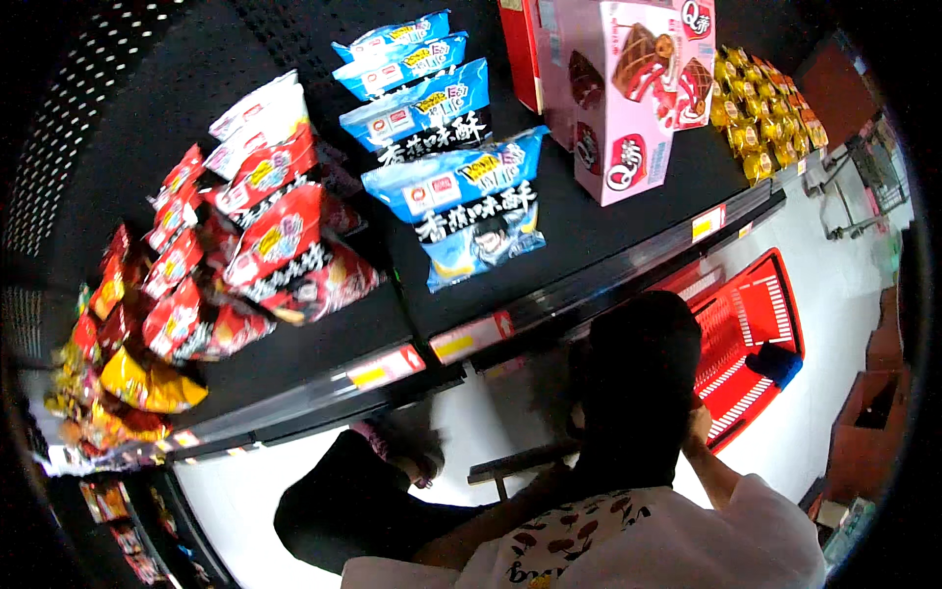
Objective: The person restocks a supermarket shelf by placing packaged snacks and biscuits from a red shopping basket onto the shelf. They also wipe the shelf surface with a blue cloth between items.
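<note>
Four blue bags [481, 211] are counted in one row running back from the shelf's [599, 231] front edge. Toward the left end, four red bags [201, 319] are seen in one row; in the row beside it, two red bags and two pale-topped bags [257, 103] are made out. One yellow bag [152, 381] is counted near the front left corner. Three broad price labels [388, 367] are borne along the front edge. The small yellow packets [756, 118] at the right end are packed too closely to be counted. One red basket [741, 304] and one shopping cart [873, 177] are shown beyond.
</note>
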The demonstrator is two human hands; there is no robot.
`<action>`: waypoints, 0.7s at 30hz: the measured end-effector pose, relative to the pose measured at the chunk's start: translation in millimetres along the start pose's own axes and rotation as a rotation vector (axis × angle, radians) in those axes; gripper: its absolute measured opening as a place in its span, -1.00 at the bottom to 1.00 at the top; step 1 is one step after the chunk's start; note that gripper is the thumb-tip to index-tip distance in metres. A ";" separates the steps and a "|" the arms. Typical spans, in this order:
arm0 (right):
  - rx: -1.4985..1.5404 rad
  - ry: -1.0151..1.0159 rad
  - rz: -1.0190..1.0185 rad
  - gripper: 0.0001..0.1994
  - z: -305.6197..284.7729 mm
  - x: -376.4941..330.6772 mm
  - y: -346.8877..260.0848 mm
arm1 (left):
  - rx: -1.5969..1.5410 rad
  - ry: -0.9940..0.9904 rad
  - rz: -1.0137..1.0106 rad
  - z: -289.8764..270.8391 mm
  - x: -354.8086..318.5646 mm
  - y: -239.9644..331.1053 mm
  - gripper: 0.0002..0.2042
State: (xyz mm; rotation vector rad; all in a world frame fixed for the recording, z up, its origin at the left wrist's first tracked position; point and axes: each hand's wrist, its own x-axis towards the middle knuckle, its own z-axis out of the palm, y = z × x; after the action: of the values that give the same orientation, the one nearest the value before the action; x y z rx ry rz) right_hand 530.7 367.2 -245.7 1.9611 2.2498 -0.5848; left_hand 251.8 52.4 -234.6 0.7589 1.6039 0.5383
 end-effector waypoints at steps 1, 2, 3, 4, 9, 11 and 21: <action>0.054 -0.012 -0.012 -0.57 -26.3 -15.9 -44.0 | -0.004 0.022 0.001 9.7 2.8 2.3 -0.72; 0.042 0.026 -0.070 -0.60 -23.6 -17.7 -36.9 | 0.006 0.023 0.011 16.3 2.8 7.6 -0.72; 0.032 0.060 -0.134 -0.61 -16.6 -16.1 -32.5 | 0.017 0.033 0.018 21.2 3.4 11.1 -0.72; 0.010 0.067 -0.200 -0.58 -14.3 -15.3 -27.0 | 0.025 0.040 0.022 29.9 1.5 15.6 -0.72; 0.122 0.138 -0.274 -0.66 -1.9 -11.0 -23.7 | 0.078 0.087 0.027 43.8 -9.0 20.5 -0.71; 0.069 0.082 -0.229 -0.61 -9.0 -12.8 -26.9 | 0.102 0.101 0.029 43.5 -11.3 22.6 -0.71; 0.046 0.049 -0.224 -0.66 -11.6 -14.7 -37.1 | 0.161 0.128 0.006 47.6 -14.9 23.4 -0.70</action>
State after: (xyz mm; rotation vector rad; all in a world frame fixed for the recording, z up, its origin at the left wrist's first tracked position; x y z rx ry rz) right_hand 499.2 353.9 -222.2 1.7728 2.5288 -0.6232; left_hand 303.6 54.0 -215.9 0.8634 1.7801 0.4739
